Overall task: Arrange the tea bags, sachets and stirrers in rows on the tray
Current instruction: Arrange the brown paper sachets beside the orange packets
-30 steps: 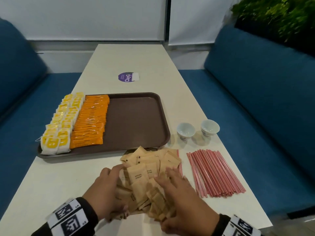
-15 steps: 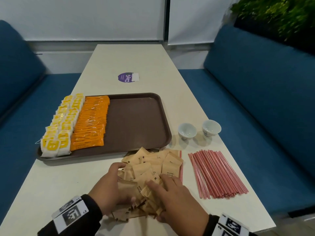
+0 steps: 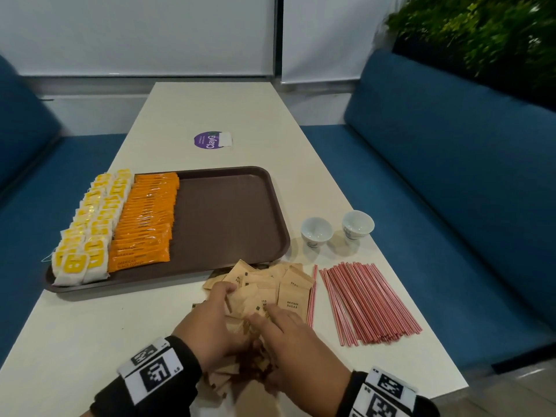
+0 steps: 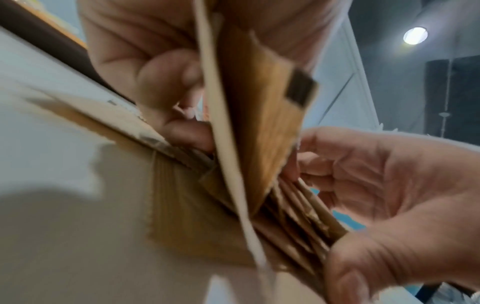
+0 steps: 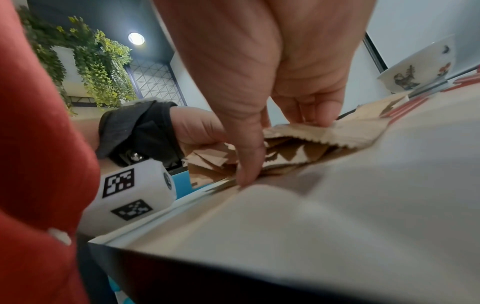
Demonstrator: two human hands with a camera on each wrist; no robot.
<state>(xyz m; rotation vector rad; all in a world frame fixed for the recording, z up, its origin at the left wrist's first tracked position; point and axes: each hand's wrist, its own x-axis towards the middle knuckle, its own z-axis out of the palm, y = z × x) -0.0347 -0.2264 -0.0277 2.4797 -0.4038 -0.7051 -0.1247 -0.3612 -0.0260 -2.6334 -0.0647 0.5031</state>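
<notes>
A brown tray [image 3: 228, 218] holds rows of yellow tea bags [image 3: 87, 224] and a row of orange coffee sachets [image 3: 144, 224] along its left side. A loose pile of brown sugar sachets [image 3: 291, 293] lies on the table just in front of the tray. My left hand [image 3: 210, 323] grips a bunch of these sachets [image 4: 249, 127] with curled fingers. My right hand [image 3: 285, 341] pinches the pile from the right, thumb and fingers round a fanned stack [image 5: 311, 144]. Red stirrers [image 3: 367, 302] lie in a bundle to the right.
Two small white cups [image 3: 316, 231] [image 3: 358, 225] stand right of the tray, behind the stirrers. A purple sticker [image 3: 210, 139] marks the table's middle. Blue benches [image 3: 451, 176] flank the table on both sides. The tray's right half is bare.
Both hands have drawn the sugar sachets together toward me, squeezing the pile between them. The left hand's fingers have closed round a bunch of sachets.
</notes>
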